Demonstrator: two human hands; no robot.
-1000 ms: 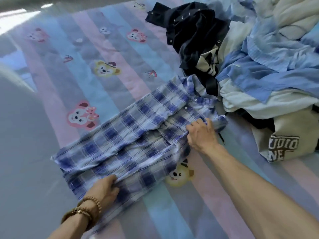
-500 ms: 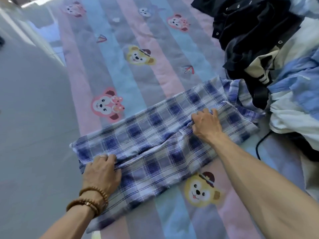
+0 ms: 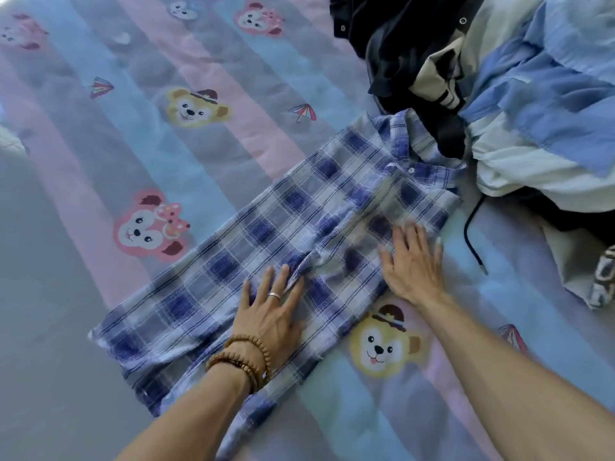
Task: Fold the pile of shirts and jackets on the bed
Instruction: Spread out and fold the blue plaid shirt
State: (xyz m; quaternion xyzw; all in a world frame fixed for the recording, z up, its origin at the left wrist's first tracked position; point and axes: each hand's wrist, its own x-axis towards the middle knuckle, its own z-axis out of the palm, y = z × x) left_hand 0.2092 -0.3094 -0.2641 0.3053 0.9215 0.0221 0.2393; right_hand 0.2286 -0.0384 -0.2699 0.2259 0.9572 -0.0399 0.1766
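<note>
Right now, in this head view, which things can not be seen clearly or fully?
- Pile of clothes: cut off by the top and right edges of the head view, so the number of garments is unknown.
- Printed beige garment: its lettering runs off the right edge, unreadable.
- Right hand: fingertips blurred by motion.
- Plaid shirt: parts lie under both hands; the left hand and forearm cover its lower part.

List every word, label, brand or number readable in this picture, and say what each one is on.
Beige garment at the right edge: dark printed block letters, cut off by the frame and blurred; not readable.
Plaid shirt under the left hand and right hand: no visible label or text.
Striped bedsheet: cartoon bears and umbrellas only, no words.
</note>
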